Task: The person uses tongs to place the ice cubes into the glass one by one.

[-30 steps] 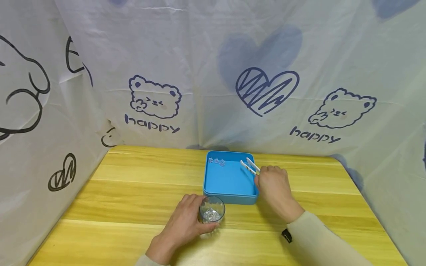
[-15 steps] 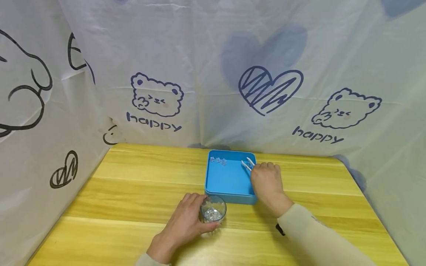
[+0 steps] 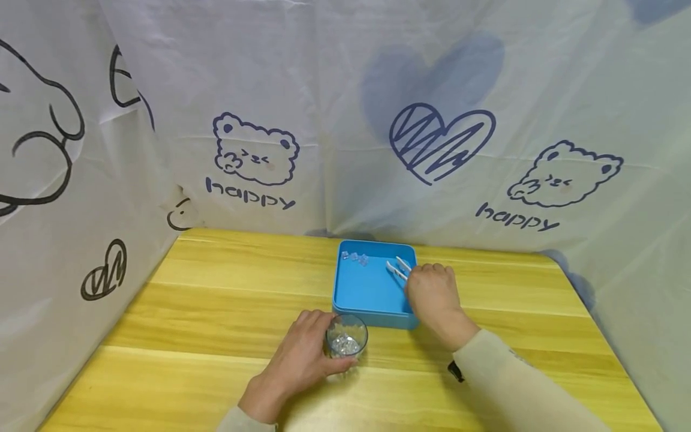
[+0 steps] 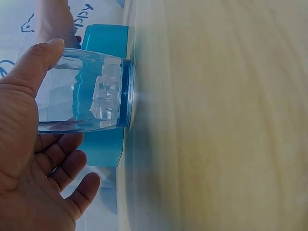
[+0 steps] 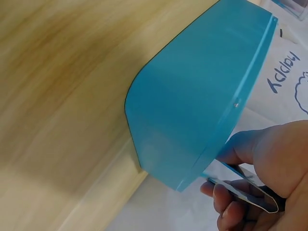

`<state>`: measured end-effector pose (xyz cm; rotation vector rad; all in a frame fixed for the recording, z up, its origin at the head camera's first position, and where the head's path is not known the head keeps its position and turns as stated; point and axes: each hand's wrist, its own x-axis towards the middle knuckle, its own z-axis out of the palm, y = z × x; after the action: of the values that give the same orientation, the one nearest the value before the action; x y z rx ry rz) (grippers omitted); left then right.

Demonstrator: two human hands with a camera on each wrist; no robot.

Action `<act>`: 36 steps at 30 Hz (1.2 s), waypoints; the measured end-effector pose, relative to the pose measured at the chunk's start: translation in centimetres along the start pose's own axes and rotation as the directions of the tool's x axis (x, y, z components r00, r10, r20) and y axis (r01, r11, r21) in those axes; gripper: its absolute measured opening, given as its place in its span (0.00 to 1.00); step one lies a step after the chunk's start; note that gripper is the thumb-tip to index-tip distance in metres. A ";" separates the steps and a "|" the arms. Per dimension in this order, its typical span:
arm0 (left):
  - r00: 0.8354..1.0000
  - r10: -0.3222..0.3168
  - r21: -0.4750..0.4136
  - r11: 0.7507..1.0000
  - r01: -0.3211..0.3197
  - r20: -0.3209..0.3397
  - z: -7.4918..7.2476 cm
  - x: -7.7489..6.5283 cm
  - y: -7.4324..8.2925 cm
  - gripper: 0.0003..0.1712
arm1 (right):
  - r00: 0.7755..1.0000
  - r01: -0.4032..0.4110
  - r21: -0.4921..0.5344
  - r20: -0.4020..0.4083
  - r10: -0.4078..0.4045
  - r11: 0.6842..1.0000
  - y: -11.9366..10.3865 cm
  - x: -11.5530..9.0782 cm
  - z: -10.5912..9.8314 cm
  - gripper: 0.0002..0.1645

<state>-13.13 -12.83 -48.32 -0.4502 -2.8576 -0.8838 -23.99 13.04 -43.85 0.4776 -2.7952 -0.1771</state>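
Note:
My left hand (image 3: 305, 351) is curled round a clear drinking glass (image 3: 346, 336) that stands upright on the table, thumb on the near side. Several clear ice-like cubes (image 4: 107, 94) lie in the bottom of the glass, plain in the left wrist view. At the right side of a blue box (image 3: 369, 294), my right hand (image 3: 433, 294) grips white tongs (image 3: 398, 273) whose tips are apart and over the inside of the box. Whether a cube is between the tips cannot be made out. A few more clear cubes (image 3: 354, 257) lie in the box's far left corner.
The box stands on a yellow wood-grain table (image 3: 227, 300) just beyond the glass. A white printed cloth (image 3: 335, 120) hangs behind the table and along its sides.
My right hand with the tongs first moved left and farther over the box; then the tong tips shifted slightly left. My left hand stays on the glass. The view has tilted slightly.

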 end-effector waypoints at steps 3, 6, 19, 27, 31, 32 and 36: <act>1.000 0.001 -0.002 1.000 -0.001 -0.006 0.0 0.0 0.0 0.46 | 1.000 -0.006 0.021 0.004 0.006 1.000 0.0 0.0 -0.1 0.19; 1.000 -0.006 -0.005 1.000 0.006 0.000 0.0 0.0 0.0 0.46 | 1.000 -0.017 0.002 -0.008 0.017 1.000 0.1 -0.1 0.0 0.16; 1.000 -0.010 0.003 1.000 0.010 0.004 -0.1 0.0 0.0 0.46 | 0.997 -0.009 -0.127 -0.074 -0.001 0.992 -0.6 0.2 0.7 0.10; 1.000 -0.003 0.002 1.000 0.003 0.003 0.1 0.0 -0.1 0.46 | 1.000 -0.009 -0.080 -0.020 0.007 0.997 -0.9 0.0 0.4 0.13; 1.000 0.002 0.000 1.000 -0.002 -0.006 0.0 -0.1 -0.1 0.45 | 1.000 -0.013 -0.049 -0.019 0.012 0.999 -0.7 -0.4 0.2 0.18; 1.000 0.001 0.001 1.000 -0.001 -0.006 0.0 -0.1 -0.1 0.45 | 1.000 -0.015 -0.049 -0.024 0.014 0.999 -0.6 -0.5 0.1 0.19; 1.000 -0.001 -0.002 1.000 0.001 -0.002 -0.1 -0.1 0.0 0.46 | 0.998 -0.023 -0.057 -0.060 0.019 0.998 -0.4 -0.5 0.1 0.17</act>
<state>-13.04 -12.93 -48.24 -0.4480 -2.8562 -0.8864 -23.49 12.85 -44.18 0.4324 -2.7277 -0.2345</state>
